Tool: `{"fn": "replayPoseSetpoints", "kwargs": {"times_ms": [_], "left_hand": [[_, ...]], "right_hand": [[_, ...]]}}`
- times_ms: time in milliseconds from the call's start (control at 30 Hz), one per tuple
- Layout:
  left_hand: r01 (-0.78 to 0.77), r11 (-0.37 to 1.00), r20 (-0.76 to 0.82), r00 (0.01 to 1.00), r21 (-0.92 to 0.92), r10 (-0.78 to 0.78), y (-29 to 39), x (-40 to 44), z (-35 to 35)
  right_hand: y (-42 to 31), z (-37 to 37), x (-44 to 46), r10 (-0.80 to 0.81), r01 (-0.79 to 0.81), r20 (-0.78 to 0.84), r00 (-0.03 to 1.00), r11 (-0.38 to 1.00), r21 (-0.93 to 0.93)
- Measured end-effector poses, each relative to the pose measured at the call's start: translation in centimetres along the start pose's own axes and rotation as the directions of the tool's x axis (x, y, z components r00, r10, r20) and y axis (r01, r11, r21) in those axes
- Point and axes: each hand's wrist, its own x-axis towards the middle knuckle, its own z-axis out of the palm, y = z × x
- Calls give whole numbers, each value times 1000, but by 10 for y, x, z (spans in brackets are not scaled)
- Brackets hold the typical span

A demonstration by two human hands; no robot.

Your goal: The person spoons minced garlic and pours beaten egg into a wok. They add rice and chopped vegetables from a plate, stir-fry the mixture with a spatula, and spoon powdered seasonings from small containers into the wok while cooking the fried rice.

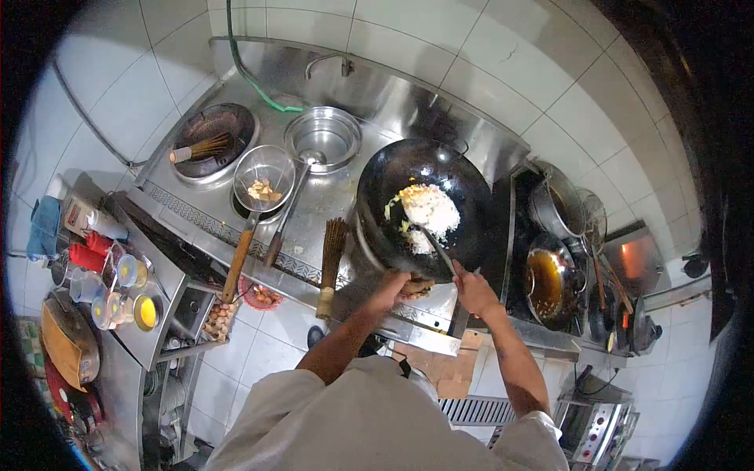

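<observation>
Fisheye curve, black corners, glare on wok (475, 196)

Pale, kinda baggy shirt (353, 416) tbh, short sleeves (534, 441) ending well behind the left hand (393, 290) and right hand (473, 293).

Seen from above, a person's bare arms reach forward and angle inward. The left forearm (345, 336) slants rightward to the left hand (393, 289), closed in a grip. The right forearm (512, 355) leans leftward; the right hand (473, 293), just apart from the left, has its fingers curled tight.
</observation>
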Motion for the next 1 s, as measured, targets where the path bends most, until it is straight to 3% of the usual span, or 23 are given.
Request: {"fn": "replayPoseSetpoints", "kwargs": {"times_ms": [33,67,133,200,267,333,367,433,467,500,533,600,633,667,700,767,800,833,933,1000], "left_hand": [[24,999,8,1000,33,-24,16,-3,6],[57,997,8,998,61,-57,22,-6,9],[128,992,-72,989,22,-126,19,5,8],[78,997,-43,996,-16,-79,18,-4,10],[-175,941,21,984,291,176,-2,5,-5],[217,976,-116,970,16,-214,4,23,-5],[162,986,-178,972,32,-154,7,24,2],[138,990,-144,980,11,-135,-4,29,-5],[99,995,-115,988,-6,-99,-10,30,-9],[195,981,-243,951,-9,-191,3,20,1],[206,978,-250,947,-12,-203,-4,17,-3],[41,990,-118,993,136,-25,-13,38,-16],[61,985,-223,975,160,-24,-46,73,-39],[79,984,-222,974,162,-42,-41,64,-32],[114,992,-140,984,58,-105,-27,37,-19],[81,995,-146,985,-62,-89,12,4,5],[63,996,-139,988,-66,-71,13,4,7],[31,998,-146,989,-45,-38,4,13,0],[-163,967,-165,967,195,196,-65,81,-52],[37,996,42,998,80,-40,-34,53,-39]], "right_hand": [[-24,-21,-5,171,-185,134,976,977,102],[-19,-11,1,162,-176,135,977,980,97],[5,42,10,-154,122,-103,983,956,-266],[29,58,29,-105,64,-131,986,956,-288],[50,56,44,29,-60,-167,985,981,-184],[34,62,21,7,-47,-197,980,979,-197],[20,64,14,-54,15,-133,990,961,-276],[36,79,32,-82,59,-41,996,915,-399],[48,71,46,-72,41,-84,994,947,-320],[59,64,59,-62,30,-127,990,971,-237],[49,55,45,-27,4,-96,995,972,-234],[22,43,16,14,-13,1,1000,971,-240],[7,41,2,20,-2,69,997,969,-246],[29,38,17,33,-14,78,996,971,-239],[69,38,40,26,-14,48,999,975,-220],[53,-15,29,0,-9,-43,999,981,-192],[55,-9,16,-6,-3,-47,999,981,-193],[63,-2,-4,-80,65,-30,996,937,-344],[61,-4,-6,-215,207,22,976,903,-376],[75,-33,34,-91,110,256,962,992,-59]]}}
